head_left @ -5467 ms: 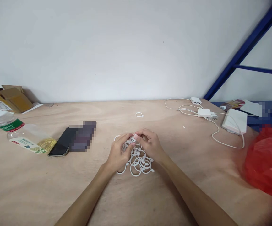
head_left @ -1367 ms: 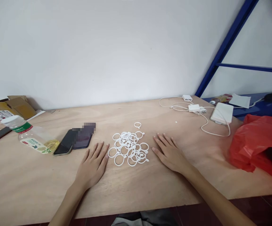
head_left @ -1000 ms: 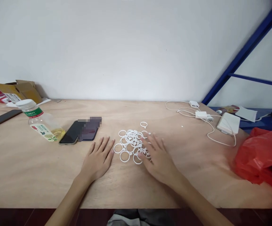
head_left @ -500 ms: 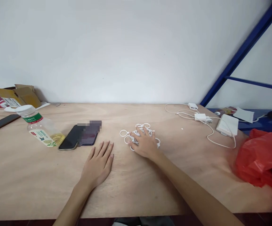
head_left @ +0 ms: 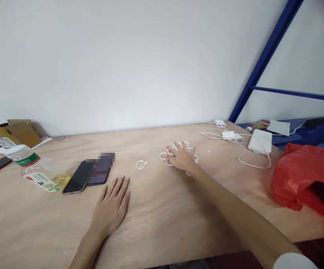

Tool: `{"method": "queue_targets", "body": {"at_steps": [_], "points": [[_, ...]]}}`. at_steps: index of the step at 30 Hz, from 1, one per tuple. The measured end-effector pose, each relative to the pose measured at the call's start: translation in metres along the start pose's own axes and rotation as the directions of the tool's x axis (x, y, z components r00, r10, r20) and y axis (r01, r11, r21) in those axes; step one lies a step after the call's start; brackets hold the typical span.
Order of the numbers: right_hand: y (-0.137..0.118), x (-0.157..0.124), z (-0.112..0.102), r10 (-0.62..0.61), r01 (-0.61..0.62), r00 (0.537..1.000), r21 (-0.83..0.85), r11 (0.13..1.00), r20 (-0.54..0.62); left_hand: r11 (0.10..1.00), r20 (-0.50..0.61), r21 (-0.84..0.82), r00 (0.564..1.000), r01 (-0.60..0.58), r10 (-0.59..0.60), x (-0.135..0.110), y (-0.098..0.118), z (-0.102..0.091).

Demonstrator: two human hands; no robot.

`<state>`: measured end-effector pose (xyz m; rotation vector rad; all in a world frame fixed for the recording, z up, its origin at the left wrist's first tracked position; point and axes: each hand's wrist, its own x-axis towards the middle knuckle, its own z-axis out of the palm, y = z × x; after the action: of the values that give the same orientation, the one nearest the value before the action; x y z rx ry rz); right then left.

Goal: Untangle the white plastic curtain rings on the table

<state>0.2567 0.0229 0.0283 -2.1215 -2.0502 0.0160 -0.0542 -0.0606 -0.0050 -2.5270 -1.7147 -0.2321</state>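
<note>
My right hand lies palm down, fingers spread, on a pile of white plastic rings far out on the wooden table. Most of the pile is hidden under the hand; a few loops show around it. One single white ring lies alone to the left of the pile. My left hand rests flat and open on the bare wood nearer to me, holding nothing, just right of two dark phones.
A plastic bottle lies on its side at the left, with a cardboard box behind it. White chargers and cables and a white power bank sit at the back right. A red plastic bag fills the right edge.
My right hand has slid the ring pile away from me and to the right. One ring stayed behind on the left. My left hand has stayed flat in place.
</note>
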Motion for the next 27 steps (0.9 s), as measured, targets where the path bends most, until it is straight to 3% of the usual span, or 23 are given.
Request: {"method": "queue_targets", "body": {"at_steps": [5, 7, 10, 14, 17, 22, 27], "points": [[-0.023, -0.013, -0.013, -0.086, 0.087, 0.996, 0.032, 0.996, -0.035, 1.000, 0.015, 0.011, 1.000, -0.003, 0.003, 0.001, 0.000, 0.000], [-0.041, -0.021, -0.012, -0.216, 0.217, 0.976, 0.048, 0.975, -0.037, 1.000, 0.027, 0.015, 1.000, 0.003, -0.004, 0.001, 0.000, -0.001], [-0.070, -0.030, -0.003, -0.424, 0.424, 0.905, 0.114, 0.899, -0.018, 1.000, 0.042, 0.025, 0.999, 0.014, -0.015, 0.001, 0.001, -0.002], [-0.089, -0.031, 0.009, -0.450, 0.444, 0.893, 0.181, 0.878, -0.006, 0.999, 0.029, 0.035, 1.000, 0.005, -0.006, 0.001, 0.001, -0.002], [-0.077, -0.029, 0.013, -0.402, 0.402, 0.915, 0.158, 0.902, -0.034, 0.999, 0.019, 0.043, 1.000, -0.005, 0.004, 0.000, -0.001, -0.001], [-0.037, -0.029, 0.012, -0.320, 0.328, 0.942, 0.074, 0.942, -0.099, 0.998, 0.034, 0.057, 0.999, -0.003, 0.001, 0.001, -0.002, 0.001], [-0.006, -0.024, 0.009, -0.222, 0.224, 0.971, 0.021, 0.974, -0.094, 0.998, 0.064, 0.053, 0.998, 0.018, -0.021, 0.002, 0.000, -0.001]]}}
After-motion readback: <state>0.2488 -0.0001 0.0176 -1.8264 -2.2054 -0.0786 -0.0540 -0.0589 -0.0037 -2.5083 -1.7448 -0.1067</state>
